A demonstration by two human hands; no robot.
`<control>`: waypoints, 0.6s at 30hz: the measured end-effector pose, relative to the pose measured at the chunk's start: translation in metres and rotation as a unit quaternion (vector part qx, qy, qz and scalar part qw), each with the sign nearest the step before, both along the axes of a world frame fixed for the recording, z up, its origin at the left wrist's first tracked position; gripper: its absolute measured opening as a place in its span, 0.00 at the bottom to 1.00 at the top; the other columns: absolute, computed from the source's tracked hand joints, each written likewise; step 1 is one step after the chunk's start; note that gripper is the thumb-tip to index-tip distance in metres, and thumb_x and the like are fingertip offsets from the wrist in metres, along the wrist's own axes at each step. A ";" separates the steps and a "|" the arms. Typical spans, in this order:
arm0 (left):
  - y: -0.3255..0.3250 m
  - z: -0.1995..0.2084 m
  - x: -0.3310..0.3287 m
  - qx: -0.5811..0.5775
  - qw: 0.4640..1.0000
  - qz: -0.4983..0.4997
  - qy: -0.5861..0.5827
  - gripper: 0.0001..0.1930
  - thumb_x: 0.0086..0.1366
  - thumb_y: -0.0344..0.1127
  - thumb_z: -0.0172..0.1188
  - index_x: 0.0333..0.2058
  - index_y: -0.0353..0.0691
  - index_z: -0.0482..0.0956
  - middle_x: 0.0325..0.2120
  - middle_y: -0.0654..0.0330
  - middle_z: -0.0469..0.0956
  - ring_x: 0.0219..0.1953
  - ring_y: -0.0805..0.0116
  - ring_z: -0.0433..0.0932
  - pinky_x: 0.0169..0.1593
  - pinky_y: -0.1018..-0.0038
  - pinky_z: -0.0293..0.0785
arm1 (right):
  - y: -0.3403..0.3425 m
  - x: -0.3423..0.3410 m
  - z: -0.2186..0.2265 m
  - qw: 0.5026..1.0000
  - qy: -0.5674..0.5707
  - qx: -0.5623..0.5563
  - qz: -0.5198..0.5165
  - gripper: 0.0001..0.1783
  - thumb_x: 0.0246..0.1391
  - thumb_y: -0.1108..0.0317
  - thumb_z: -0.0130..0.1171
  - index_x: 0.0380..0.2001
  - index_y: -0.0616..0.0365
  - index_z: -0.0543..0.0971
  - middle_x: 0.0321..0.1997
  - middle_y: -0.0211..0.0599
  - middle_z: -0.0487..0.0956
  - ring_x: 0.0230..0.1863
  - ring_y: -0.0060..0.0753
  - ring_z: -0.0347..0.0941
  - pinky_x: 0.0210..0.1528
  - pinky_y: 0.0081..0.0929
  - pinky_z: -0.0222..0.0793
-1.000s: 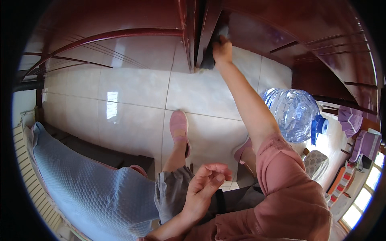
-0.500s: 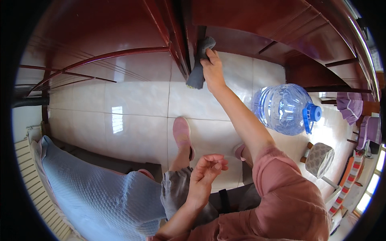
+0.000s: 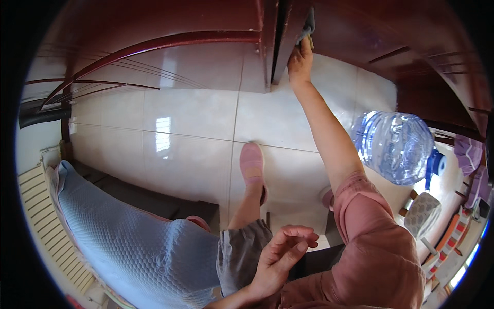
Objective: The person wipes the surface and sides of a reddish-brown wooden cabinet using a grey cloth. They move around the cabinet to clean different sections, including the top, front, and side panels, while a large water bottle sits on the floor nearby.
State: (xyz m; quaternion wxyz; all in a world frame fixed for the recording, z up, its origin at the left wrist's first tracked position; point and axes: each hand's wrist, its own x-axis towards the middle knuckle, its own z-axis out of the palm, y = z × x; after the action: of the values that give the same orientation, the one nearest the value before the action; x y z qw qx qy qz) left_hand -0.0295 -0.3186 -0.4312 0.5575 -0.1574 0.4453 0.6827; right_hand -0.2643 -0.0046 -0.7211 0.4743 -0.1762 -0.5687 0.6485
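My right hand (image 3: 300, 61) reaches far forward and grips a grey cloth (image 3: 308, 27). The cloth is pressed against the side of a dark red wooden panel (image 3: 288, 38), low over the tiled floor. Part of the cloth is hidden by my fingers and the panel's edge. Close to my lap, my left hand (image 3: 282, 257) hovers with its fingers loosely bent and the thumb apart, holding nothing.
A large clear blue water bottle (image 3: 395, 147) lies on its side on the tiles, right of my right forearm. Left stands a bed or bench with a light blue quilted cover (image 3: 134, 242). A small round-topped stool (image 3: 423, 213) is at the right.
My right hand has moved forward and slightly right along the panel with the cloth, which now looks more bunched. My left hand has shifted down and right in view. The whole view has shifted.
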 end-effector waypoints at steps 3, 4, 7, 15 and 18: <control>-0.009 -0.012 -0.008 0.032 0.998 -0.035 -0.029 0.14 0.78 0.27 0.52 0.58 0.36 0.73 0.52 0.59 0.78 0.56 0.70 0.76 0.65 0.70 0.69 | 0.029 0.015 -0.144 0.967 -0.210 -0.125 -0.063 0.30 0.62 0.84 0.39 0.64 0.58 0.74 0.62 0.31 0.77 0.63 0.30 0.70 0.67 0.24 0.62; -0.010 -0.013 -0.004 0.027 0.999 -0.023 -0.025 0.14 0.78 0.27 0.52 0.58 0.36 0.73 0.52 0.59 0.78 0.56 0.70 0.76 0.65 0.70 0.69 | 0.005 0.019 -0.137 0.942 -0.271 -0.198 0.005 0.29 0.62 0.83 0.40 0.65 0.58 0.74 0.61 0.32 0.78 0.62 0.31 0.71 0.66 0.25 0.63; -0.009 -0.007 -0.004 0.015 1.000 -0.008 -0.016 0.14 0.78 0.27 0.52 0.58 0.35 0.73 0.52 0.59 0.78 0.55 0.70 0.76 0.64 0.70 0.69 | -0.028 0.044 -0.115 0.914 -0.299 -0.262 0.076 0.28 0.62 0.83 0.41 0.64 0.58 0.74 0.58 0.34 0.79 0.59 0.33 0.73 0.64 0.27 0.65; 0.027 0.007 -0.014 -0.013 0.996 0.014 0.087 0.11 0.74 0.29 0.56 0.52 0.36 0.77 0.45 0.56 0.83 0.48 0.67 0.81 0.54 0.72 0.71 | -0.059 0.071 0.131 0.887 -0.023 -0.456 0.067 0.26 0.59 0.85 0.47 0.61 0.58 0.69 0.51 0.36 0.78 0.53 0.36 0.74 0.61 0.38 0.71; 0.034 0.001 -0.012 -0.042 0.989 0.012 0.140 0.11 0.74 0.32 0.57 0.51 0.38 0.78 0.44 0.60 0.83 0.46 0.70 0.80 0.54 0.73 0.70 | -0.061 0.083 0.215 0.869 0.083 -0.476 0.110 0.21 0.62 0.84 0.48 0.56 0.55 0.69 0.49 0.37 0.77 0.52 0.36 0.75 0.60 0.44 0.73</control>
State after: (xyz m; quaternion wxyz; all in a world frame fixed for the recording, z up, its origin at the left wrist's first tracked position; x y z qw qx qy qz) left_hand -0.0416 -0.2847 -0.4300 0.4741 -0.0889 0.5455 0.6854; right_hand -0.1815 -0.0659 -0.5058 0.3044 -0.2623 -0.1656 0.9006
